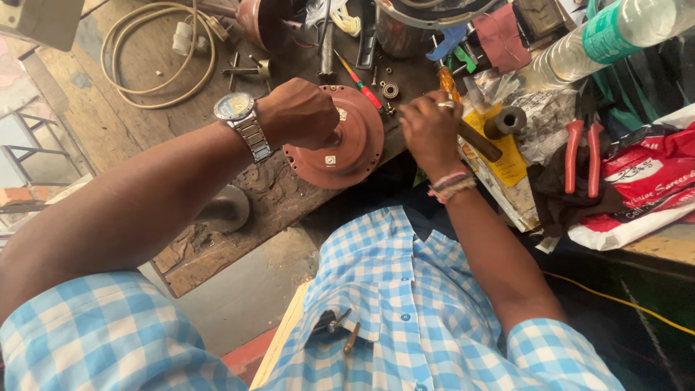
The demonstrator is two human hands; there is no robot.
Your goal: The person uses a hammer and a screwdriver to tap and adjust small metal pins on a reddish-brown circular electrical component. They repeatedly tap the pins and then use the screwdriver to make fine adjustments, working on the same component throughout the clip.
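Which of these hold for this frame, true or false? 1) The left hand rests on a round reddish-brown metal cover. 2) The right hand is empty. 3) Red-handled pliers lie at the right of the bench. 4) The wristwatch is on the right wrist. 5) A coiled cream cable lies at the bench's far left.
1) True: the left hand presses on the round reddish-brown cover.
2) False: the right hand grips a wooden handle.
3) True: the red-handled pliers lie there.
4) False: the wristwatch sits on the left wrist; the right wears thread bands.
5) True: the cream cable is coiled there.
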